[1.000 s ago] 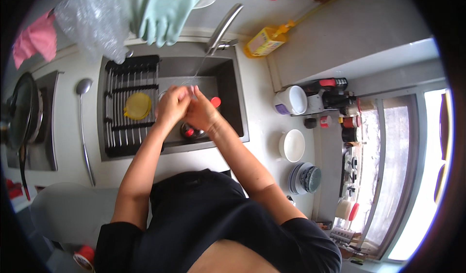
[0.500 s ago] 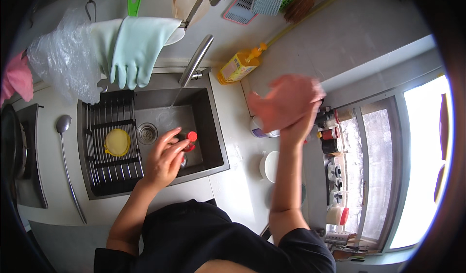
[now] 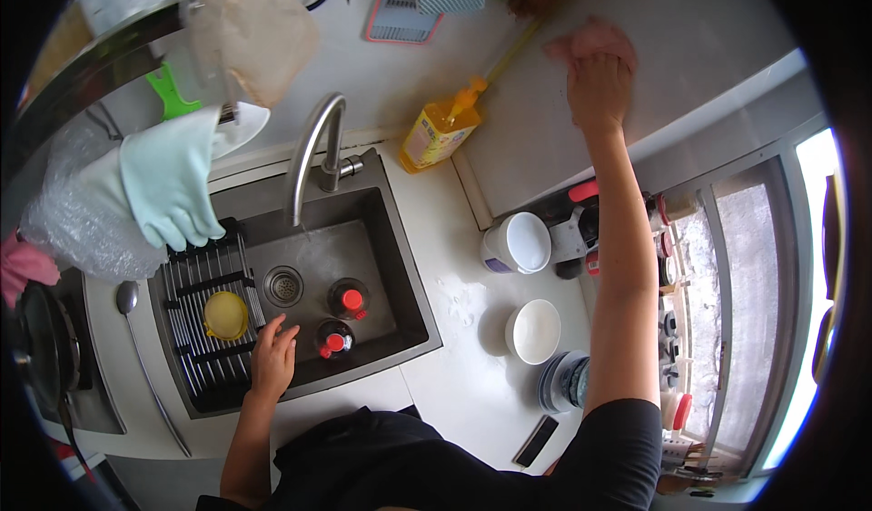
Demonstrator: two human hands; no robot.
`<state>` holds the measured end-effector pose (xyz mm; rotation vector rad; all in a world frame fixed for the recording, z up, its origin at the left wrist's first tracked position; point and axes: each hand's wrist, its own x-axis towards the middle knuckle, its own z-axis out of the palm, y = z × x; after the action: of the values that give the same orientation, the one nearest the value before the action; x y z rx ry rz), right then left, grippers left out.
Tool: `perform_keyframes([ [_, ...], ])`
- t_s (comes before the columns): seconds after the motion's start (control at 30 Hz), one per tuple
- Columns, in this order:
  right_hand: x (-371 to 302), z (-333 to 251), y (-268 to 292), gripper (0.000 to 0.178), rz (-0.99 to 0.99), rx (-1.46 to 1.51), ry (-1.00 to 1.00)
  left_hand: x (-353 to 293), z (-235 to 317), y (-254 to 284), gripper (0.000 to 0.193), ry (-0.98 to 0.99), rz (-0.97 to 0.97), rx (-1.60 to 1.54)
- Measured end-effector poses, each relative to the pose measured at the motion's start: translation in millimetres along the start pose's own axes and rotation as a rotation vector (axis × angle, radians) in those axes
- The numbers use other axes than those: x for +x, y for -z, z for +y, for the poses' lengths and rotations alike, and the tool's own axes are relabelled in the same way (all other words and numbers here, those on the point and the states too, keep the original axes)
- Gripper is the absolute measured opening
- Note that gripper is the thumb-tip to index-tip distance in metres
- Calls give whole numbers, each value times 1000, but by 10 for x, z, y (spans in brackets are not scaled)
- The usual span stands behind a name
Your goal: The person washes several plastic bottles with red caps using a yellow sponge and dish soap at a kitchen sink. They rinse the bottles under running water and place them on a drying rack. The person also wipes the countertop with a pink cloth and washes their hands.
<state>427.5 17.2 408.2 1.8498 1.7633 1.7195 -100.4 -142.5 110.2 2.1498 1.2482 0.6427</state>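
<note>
My right hand (image 3: 599,93) is stretched far out at the upper right, gripping a pink cloth (image 3: 592,37) and pressing it flat against the grey wall (image 3: 699,20). Over the near edge of the sink (image 3: 420,325), my left hand (image 3: 272,357) hangs with its fingers loosely apart and nothing in them. Just right of it, two dark bottles with red caps, one farther (image 3: 351,300) and one nearer (image 3: 334,340), stand in the basin. A curved steel faucet (image 3: 300,166) reaches over the sink, with a faint trickle under its spout.
A rack (image 3: 195,288) in the sink holds a yellow round item (image 3: 225,316). Yellow pump bottle (image 3: 440,134), white tub (image 3: 525,241), white bowl (image 3: 533,331), stacked dishes (image 3: 565,382) and phone (image 3: 536,441) sit rightward. Rubber gloves (image 3: 173,188) hang left; a ladle (image 3: 150,366) lies below.
My right hand has carried the pink cloth up and away onto the wall. My left hand has drawn back from the red-capped bottles toward the near sink edge. The view has shifted.
</note>
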Motion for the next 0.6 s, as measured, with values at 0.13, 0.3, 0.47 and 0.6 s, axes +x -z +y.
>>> perform_keyframes([
  [0.13,-82,-249,-185,21,-121,237,120,104,46,34,23,55,24,-27],
  [0.3,-948,-763,-697,19,-261,1215,-169,221,105,185,24,25,76,-16],
  [0.47,-1008,-945,-406,22,-513,170,272,205,61,297,25,57,185,-54],
  [0.6,-764,-714,-140,32,-633,125,286,245,41,274,25,94,158,-73],
])
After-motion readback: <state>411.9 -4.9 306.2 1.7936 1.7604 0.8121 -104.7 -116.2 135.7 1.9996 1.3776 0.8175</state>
